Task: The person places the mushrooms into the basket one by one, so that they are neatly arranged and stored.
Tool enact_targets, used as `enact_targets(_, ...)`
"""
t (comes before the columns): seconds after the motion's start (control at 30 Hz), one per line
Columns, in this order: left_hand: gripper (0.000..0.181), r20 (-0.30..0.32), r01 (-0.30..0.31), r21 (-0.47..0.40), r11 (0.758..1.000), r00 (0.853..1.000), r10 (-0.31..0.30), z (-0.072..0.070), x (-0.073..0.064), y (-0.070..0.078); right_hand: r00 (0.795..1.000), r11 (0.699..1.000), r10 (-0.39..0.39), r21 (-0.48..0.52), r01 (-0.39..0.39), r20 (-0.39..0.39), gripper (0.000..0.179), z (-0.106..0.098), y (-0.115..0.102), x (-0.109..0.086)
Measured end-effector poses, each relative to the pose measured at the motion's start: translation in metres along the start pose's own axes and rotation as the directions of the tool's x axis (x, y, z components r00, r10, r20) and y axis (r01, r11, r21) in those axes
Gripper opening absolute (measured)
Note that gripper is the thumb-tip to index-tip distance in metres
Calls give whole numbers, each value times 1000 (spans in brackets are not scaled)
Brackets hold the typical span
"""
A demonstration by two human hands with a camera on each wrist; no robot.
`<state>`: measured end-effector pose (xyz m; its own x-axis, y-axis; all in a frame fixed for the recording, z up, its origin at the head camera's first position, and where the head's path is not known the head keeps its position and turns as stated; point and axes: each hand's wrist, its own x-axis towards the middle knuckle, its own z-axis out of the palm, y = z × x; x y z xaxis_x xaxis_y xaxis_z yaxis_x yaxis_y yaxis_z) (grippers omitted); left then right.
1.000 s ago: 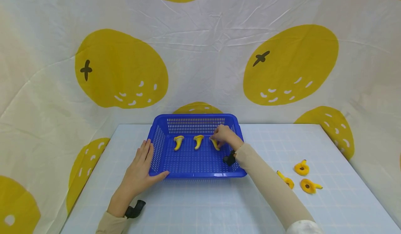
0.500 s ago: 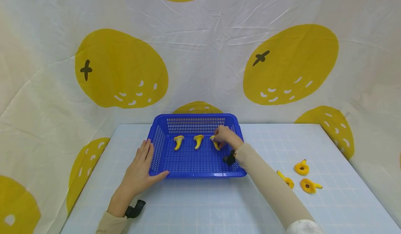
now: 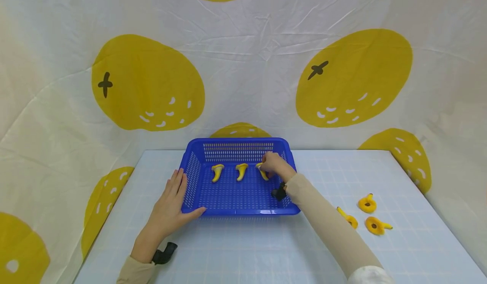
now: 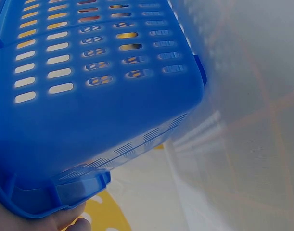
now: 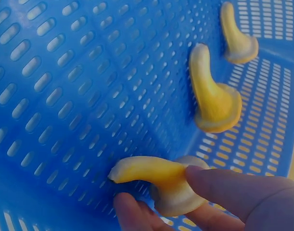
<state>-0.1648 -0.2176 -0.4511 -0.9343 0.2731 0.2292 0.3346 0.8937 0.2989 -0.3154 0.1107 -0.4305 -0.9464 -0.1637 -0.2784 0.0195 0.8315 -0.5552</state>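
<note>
Inside the blue basket (image 3: 236, 199), my right hand (image 3: 277, 165) pinches a yellow mushroom (image 3: 262, 172) between thumb and fingers. The right wrist view shows its curved stem and pale, flared cap (image 5: 173, 197); the fingers hide part of it. Two similar mushrooms, a middle one (image 3: 241, 172) and a left one (image 3: 217, 173), lie beside it in a row, caps toward the back wall. My left hand (image 3: 167, 206) rests against the basket's front left corner, fingers straight along the left side and thumb at the front rim.
Three more yellow mushrooms lie on the checked table (image 3: 316, 250) right of the basket: a back one (image 3: 367, 203), a front one (image 3: 376, 225) and one partly behind my right sleeve (image 3: 349, 220). A fruit-print curtain (image 3: 251, 85) hangs behind the table.
The mushroom in my right hand has shifted and turned slightly, and more of its cap shows now. My left hand and the basket have stayed in place.
</note>
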Motion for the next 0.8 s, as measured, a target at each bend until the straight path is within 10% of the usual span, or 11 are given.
enact_targets(0.8, 115, -7, -11, -2, 1000, 1000, 11, 0, 0, 0, 999, 999, 3, 34, -5, 51, 26, 1, -1, 1)
